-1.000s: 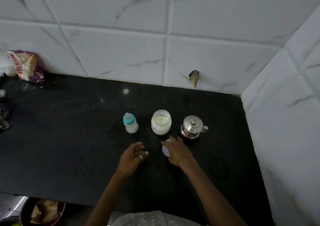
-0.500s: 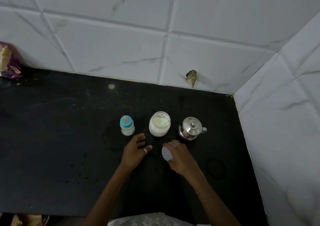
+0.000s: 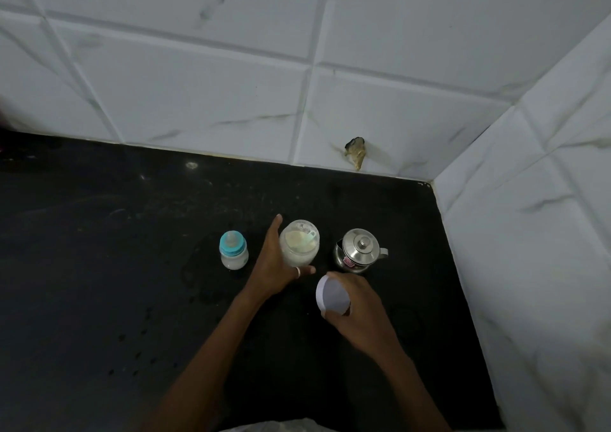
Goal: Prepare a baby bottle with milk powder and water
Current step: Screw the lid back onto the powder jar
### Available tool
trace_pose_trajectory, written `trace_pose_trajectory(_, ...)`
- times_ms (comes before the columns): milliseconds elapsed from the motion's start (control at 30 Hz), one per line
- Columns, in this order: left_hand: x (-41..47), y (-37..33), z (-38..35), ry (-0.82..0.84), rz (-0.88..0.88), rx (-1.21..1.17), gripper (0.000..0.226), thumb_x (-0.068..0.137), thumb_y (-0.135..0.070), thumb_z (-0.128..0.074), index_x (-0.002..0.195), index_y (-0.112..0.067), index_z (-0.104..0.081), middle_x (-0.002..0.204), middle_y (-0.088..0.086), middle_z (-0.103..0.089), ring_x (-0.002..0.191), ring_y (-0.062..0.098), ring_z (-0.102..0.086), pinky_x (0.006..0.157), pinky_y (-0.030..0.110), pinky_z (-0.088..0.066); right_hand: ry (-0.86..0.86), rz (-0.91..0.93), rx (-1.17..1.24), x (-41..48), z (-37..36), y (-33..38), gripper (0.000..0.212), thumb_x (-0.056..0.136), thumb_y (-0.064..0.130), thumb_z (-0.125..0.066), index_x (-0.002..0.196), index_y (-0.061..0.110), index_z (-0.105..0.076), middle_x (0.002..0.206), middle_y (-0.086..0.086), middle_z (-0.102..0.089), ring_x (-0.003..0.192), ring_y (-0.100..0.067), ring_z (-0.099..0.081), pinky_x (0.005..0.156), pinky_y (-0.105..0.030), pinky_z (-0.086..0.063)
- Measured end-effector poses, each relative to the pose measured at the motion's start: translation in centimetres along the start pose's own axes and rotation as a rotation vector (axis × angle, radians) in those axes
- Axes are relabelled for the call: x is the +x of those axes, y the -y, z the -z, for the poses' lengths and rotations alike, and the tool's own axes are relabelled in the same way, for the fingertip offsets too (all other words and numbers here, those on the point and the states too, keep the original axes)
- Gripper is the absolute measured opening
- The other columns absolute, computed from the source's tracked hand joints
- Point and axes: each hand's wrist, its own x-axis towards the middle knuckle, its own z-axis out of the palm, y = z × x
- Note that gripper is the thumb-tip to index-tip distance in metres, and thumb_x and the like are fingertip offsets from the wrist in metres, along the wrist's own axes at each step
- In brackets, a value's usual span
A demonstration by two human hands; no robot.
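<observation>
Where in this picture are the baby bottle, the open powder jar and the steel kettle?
baby bottle (image 3: 233,248), head view, on its blue collar.
powder jar (image 3: 300,241), head view, on the powder inside its open mouth.
steel kettle (image 3: 358,250), head view, on its domed lid.

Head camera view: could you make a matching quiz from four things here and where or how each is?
Things: 1 small baby bottle with turquoise cap; 2 clear glass jar of pale powder; 3 shiny steel kettle; 4 round white lid.
States: A in the right hand; B leftmost, untouched; C rightmost, lidded; D open, held by the left hand.
Pairs: 1-B, 2-D, 3-C, 4-A.
</observation>
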Motion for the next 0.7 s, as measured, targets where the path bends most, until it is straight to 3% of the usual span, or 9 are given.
trace_pose_trajectory(67, 0.3, 0.2, -0.2, 0.004, -0.016, 0.006, 0.139, 0.062, -0.016, -0.099, 0.163, -0.020, -0.004, 0.166, 0.000, -0.029, 0.140, 0.000, -0.027, 0.113, 0.022, -0.025, -0.033, -0.012, 0.032, -0.2, 0.4, 0.1, 0.075, 0.076, 0.023, -0.083, 0.136, 0.049, -0.047, 0.136, 0.019, -0.049, 0.122, 0.012, -0.045, 0.099, -0.019, -0.044)
trace_pose_trajectory(167, 0.6, 0.9, -0.7, -0.015, -0.024, 0.012, 0.138, 0.060, -0.021, -0.100, 0.163, -0.020, -0.008, 0.162, 0.000, -0.034, 0.142, 0.004, -0.033, 0.113, 0.023, -0.028, -0.051, -0.040, 0.076, -0.1, 0.8, 0.2, 0.076, 0.072, 0.029, -0.083, 0.135, 0.053, -0.048, 0.134, 0.027, -0.048, 0.125, 0.003, -0.050, 0.100, -0.037, -0.053)
trace_pose_trajectory(233, 0.8, 1.4, -1.0, -0.044, -0.035, 0.034, 0.135, 0.059, -0.026, -0.100, 0.161, -0.021, -0.013, 0.161, -0.001, -0.036, 0.146, 0.009, -0.035, 0.116, 0.026, -0.030, -0.058, -0.045, 0.102, 0.0, 1.0, 0.3, 0.075, 0.071, 0.033, -0.082, 0.134, 0.057, -0.048, 0.133, 0.031, -0.047, 0.126, 0.000, -0.052, 0.100, -0.040, -0.054)
trace_pose_trajectory(300, 1.0, 1.8, -1.3, -0.071, -0.068, 0.067, 0.126, 0.059, -0.027, -0.100, 0.158, -0.019, -0.023, 0.156, -0.007, -0.040, 0.142, 0.003, -0.040, 0.117, 0.025, -0.034, -0.069, -0.042, 0.120, 0.0, 1.2, 0.5, 0.074, 0.071, 0.036, -0.082, 0.131, 0.062, -0.047, 0.133, 0.033, -0.047, 0.126, 0.000, -0.051, 0.100, -0.040, -0.055)
trace_pose_trajectory(367, 1.0, 1.7, -1.5, -0.098, -0.119, 0.092, 0.107, 0.060, -0.024, -0.099, 0.148, -0.022, -0.039, 0.140, -0.023, -0.044, 0.128, -0.015, -0.044, 0.109, 0.011, -0.037, -0.074, -0.035, 0.144, 0.1, 1.3, 0.6, 0.072, 0.071, 0.040, -0.081, 0.128, 0.066, -0.047, 0.133, 0.037, -0.046, 0.128, 0.000, -0.051, 0.101, -0.039, -0.055)
trace_pose_trajectory(433, 0.8, 1.2, -1.3, -0.120, -0.165, 0.110, 0.093, 0.062, -0.021, -0.098, 0.138, -0.030, -0.046, 0.129, -0.035, -0.042, 0.120, -0.022, -0.045, 0.099, 0.003, -0.037, -0.067, -0.025, 0.168, 0.2, 1.4, 1.0, 0.070, 0.072, 0.040, -0.080, 0.126, 0.068, -0.046, 0.134, 0.039, -0.045, 0.130, 0.001, -0.050, 0.101, -0.038, -0.055)
trace_pose_trajectory(500, 0.4, 0.7, -1.0, -0.130, -0.210, 0.108, 0.087, 0.063, -0.021, -0.097, 0.133, -0.034, -0.048, 0.126, -0.036, -0.043, 0.120, -0.021, -0.046, 0.100, 0.005, -0.036, -0.066, -0.020, 0.188, 0.5, 1.9, 1.4, 0.070, 0.074, 0.036, -0.082, 0.127, 0.065, -0.047, 0.136, 0.034, -0.048, 0.129, -0.001, -0.052, 0.099, -0.034, -0.056)
trace_pose_trajectory(600, -0.7, -0.8, -0.3, -0.163, -0.269, 0.077, 0.087, 0.064, -0.025, -0.097, 0.135, -0.036, -0.049, 0.129, -0.037, -0.048, 0.124, -0.014, -0.049, 0.103, 0.007, -0.037, -0.062, -0.016, 0.197, 1.1, 3.3, 2.4, 0.071, 0.079, 0.030, -0.085, 0.133, 0.056, -0.048, 0.138, 0.025, -0.052, 0.127, -0.002, -0.054, 0.086, -0.016, -0.053)
trace_pose_trajectory(700, -2.2, -3.5, 0.6, -0.185, -0.340, 0.066, 0.082, 0.063, -0.017, -0.097, 0.123, -0.047, -0.051, 0.124, -0.042, -0.055, 0.119, -0.014, -0.055, 0.097, 0.003, -0.040, -0.063, 0.002, 0.210, 2.1, 6.0, 4.2, 0.072, 0.081, 0.032, -0.085, 0.139, 0.052, -0.048, 0.138, 0.026, -0.053, 0.123, 0.002, -0.055, 0.082, -0.011, -0.048)
